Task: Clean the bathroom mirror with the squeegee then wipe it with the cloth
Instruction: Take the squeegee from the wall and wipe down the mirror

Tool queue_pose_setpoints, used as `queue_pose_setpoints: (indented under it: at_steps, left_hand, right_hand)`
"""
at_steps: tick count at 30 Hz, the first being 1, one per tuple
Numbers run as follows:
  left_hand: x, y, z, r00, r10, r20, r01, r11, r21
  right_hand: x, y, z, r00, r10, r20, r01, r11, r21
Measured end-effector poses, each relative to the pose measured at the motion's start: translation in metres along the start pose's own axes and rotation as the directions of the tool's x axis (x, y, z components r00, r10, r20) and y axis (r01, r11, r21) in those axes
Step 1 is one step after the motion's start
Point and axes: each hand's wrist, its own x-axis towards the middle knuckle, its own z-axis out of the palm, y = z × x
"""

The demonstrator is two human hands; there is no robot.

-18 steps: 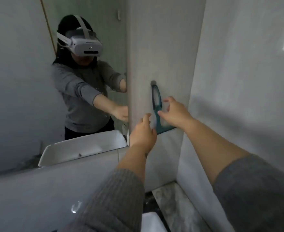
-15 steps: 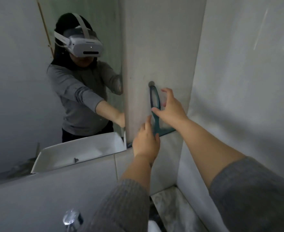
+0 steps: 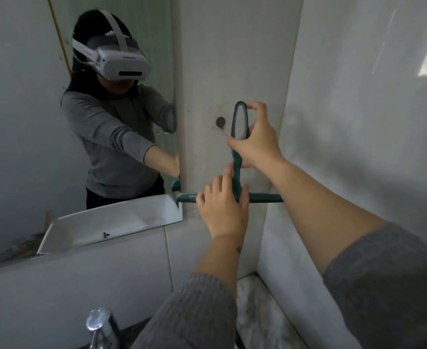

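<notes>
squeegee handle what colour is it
Teal green; the squeegee handle shows best in the head view, gripped by the right hand.

Squeegee (image 3: 237, 157) now off its wall hook (image 3: 220, 121), gripped in both hands.

No writing, label, brand, number or sign can be read anywhere in this view. The white headset (image 3: 121, 62) reflected in the mirror (image 3: 31, 122) has a small dark mark on its front, too blurred to make out. The teal squeegee (image 3: 237, 157), the wall tiles (image 3: 358, 122) and the tap (image 3: 99, 326) show no lettering.
</notes>
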Motion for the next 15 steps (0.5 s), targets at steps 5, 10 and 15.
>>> queue_pose_setpoints:
  at_steps: [5, 10, 15]
  left_hand:
    - [0.027, -0.006, -0.067, 0.991, 0.077, -0.107, -0.077, 0.997, 0.004]
    - [0.058, -0.035, -0.159, 0.966, 0.205, -0.156, -0.182, 0.971, 0.152]
    - [0.087, -0.069, -0.254, 0.944, 0.316, -0.091, -0.278, 0.915, 0.292]
  right_hand:
    - [-0.018, -0.061, -0.007, 1.0, 0.023, 0.022, -0.026, 0.989, 0.148]
    - [-0.038, -0.124, 0.011, 0.994, -0.108, -0.018, 0.108, 0.994, 0.007]
    - [-0.069, -0.19, 0.024, 0.809, -0.542, 0.229, 0.566, 0.612, -0.552]
